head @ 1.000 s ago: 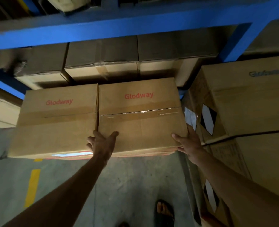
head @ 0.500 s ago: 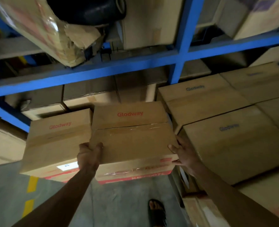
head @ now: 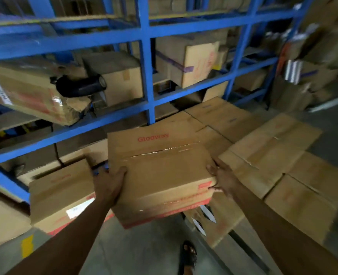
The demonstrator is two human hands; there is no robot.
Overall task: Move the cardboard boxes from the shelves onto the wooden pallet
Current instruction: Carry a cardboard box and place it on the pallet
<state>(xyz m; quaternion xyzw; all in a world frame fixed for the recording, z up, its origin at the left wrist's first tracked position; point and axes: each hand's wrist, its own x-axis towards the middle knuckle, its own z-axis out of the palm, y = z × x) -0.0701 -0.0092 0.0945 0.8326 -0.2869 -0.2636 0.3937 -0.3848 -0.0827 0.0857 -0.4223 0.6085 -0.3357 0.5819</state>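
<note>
**At the feet: a carried box with little room for error**

Nearest the body, a sandalled foot (head: 188,255) stands on the concrete floor (head: 144,251) right under the load; a slip would land the box there. Above it, the box (head: 160,175) hangs in the air, clear of the shelves. The left hand (head: 110,185) clamps its fingers (head: 120,172) over the near left corner; the right hand (head: 223,179) presses the right side, fingers curled at the lower edge. That hold looks shallow, so the box may tilt. Just right, stacked boxes (head: 273,165) crowd the path and could snag it. Behind, the blue rack (head: 148,76) holds a torn carton (head: 35,96) overhanging its shelf.
</note>
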